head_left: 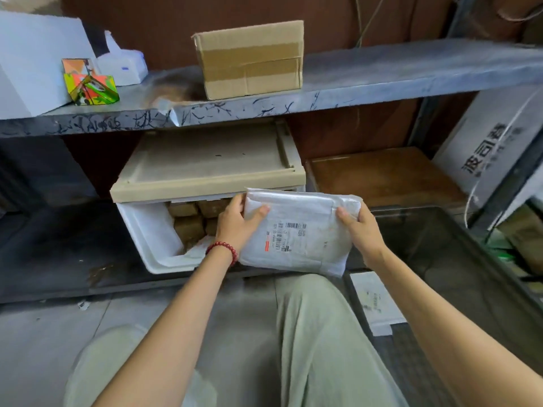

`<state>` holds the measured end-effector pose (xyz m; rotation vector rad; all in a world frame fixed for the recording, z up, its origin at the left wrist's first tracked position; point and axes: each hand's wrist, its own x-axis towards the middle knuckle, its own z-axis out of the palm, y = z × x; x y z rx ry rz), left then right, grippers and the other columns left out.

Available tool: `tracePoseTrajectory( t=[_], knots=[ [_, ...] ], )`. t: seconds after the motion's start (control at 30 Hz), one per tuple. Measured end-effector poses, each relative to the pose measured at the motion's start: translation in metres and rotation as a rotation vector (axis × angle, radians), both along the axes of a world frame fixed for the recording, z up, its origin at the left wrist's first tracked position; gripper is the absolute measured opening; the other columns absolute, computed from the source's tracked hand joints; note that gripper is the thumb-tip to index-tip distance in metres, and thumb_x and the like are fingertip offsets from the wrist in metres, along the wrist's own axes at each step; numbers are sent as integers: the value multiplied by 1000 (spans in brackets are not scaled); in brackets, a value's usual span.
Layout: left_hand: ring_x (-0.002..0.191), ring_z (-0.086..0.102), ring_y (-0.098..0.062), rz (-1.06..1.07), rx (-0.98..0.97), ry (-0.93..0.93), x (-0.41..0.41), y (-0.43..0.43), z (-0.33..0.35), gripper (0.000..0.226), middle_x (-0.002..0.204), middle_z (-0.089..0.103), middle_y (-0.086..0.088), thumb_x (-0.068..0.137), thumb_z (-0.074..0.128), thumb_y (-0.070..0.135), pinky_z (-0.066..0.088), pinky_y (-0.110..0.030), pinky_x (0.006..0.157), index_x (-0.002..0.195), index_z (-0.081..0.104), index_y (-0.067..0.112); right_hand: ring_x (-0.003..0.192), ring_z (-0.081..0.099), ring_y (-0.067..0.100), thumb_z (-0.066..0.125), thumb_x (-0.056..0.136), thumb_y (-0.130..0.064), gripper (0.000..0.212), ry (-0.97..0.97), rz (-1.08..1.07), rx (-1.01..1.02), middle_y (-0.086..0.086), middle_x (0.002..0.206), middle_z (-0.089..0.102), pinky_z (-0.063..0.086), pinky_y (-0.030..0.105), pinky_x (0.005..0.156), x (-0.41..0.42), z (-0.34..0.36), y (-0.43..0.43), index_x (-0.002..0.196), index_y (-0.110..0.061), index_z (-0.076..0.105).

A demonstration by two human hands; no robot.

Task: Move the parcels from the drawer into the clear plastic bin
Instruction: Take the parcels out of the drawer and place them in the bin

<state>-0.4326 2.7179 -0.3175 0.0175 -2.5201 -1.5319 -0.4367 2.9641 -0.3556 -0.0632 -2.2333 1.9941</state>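
A flat grey-white plastic parcel point(299, 230) with a barcode label is held in the air in front of the drawer. My left hand point(235, 224) grips its left edge and my right hand point(360, 227) grips its right edge. Behind and to the left, the white pulled-out drawer point(147, 233) sits under a beige unit top point(205, 168) and holds several brown parcels point(191, 218). The clear plastic bin point(458, 259) stands to the right on the floor; its walls are see-through and hard to make out.
A grey shelf point(352, 80) above carries a cardboard box point(249, 60), white boxes and a colourful packet point(88, 86). A wooden board point(385, 174) and a large white box point(493, 142) are at right. My knees in green trousers are below.
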Motion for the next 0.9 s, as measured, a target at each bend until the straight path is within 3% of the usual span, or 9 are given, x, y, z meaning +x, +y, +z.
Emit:
tracePoseTrajectory(
  t=[0.1,0.23,0.3,0.43,0.63,0.8,0.9],
  knots=[
    [104,62,-18,-132,-34,-31,-15,49,4,38,119,64,-5,85,68,33,52,-42,91,117,55,16,103,63,19,56,94,-40,29,-19,-158,11,-2,113,63,54,40,88,11,2,44,119,-26,53],
    [103,56,-11,-269,-231,18,-29,111,-7,42,123,60,0,89,64,28,48,-30,87,127,50,19,105,61,23,55,95,-35,30,-62,-395,-48,1,114,62,53,42,87,29,-12,104,121,-21,54],
    [110,54,-14,-333,-439,51,-31,132,-17,42,126,57,3,90,61,34,47,-34,92,129,48,24,102,62,20,55,96,-34,31,-125,-517,-140,-1,113,63,54,35,76,39,-22,126,124,-21,54],
    [114,52,-20,-518,-864,162,-24,178,-44,40,123,58,9,91,53,46,41,-39,94,128,47,30,109,60,24,51,97,-33,32,-290,-705,-326,5,124,61,52,44,91,62,-50,171,125,-16,50],
    [105,56,-14,-695,-1012,239,-14,211,-83,33,113,62,11,92,49,43,42,-37,91,123,51,33,94,65,22,49,99,-23,30,-478,-786,-385,9,112,66,56,35,70,83,-102,187,126,-9,51],
    [103,56,-17,-656,-1008,241,-28,211,-90,26,109,65,8,94,48,38,41,-36,89,117,55,30,85,62,24,51,95,-13,35,-657,-708,-398,13,114,63,53,33,61,82,-150,169,129,-6,50],
    [104,56,-19,-627,-1034,224,-36,201,-99,25,110,65,7,94,47,36,39,-36,87,117,55,29,71,60,19,53,94,-7,34,-755,-700,-438,13,105,62,49,23,40,83,-180,152,127,-2,50]
  ],
)
